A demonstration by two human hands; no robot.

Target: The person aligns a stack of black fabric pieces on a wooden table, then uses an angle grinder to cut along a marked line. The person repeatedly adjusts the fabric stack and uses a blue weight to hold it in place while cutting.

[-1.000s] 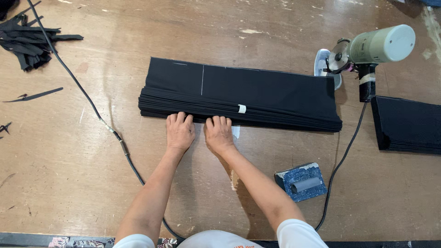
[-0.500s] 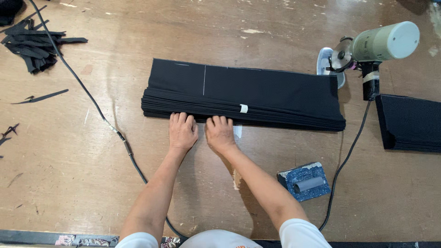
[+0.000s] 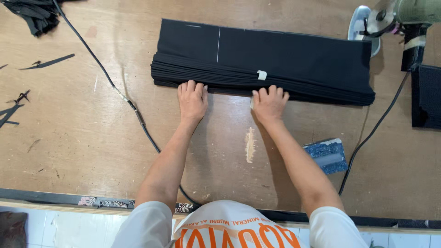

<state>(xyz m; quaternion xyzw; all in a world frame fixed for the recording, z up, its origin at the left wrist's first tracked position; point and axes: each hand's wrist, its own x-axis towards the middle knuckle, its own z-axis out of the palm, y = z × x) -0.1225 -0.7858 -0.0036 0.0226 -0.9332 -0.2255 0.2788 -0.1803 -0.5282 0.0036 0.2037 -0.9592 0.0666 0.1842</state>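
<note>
The stack of black fabric plies lies flat on the wooden tabletop, long edge toward the person. The left hand and right hand rest palm-down, fingers extended, fingertips touching the stack's near edge; neither grip encloses anything. A white tag marks the layered edge between them. For good alignment, press evenly along the edge, hands apart, clear of the black power cable.

Fabric stack on table — cutting machine at right.
</note>
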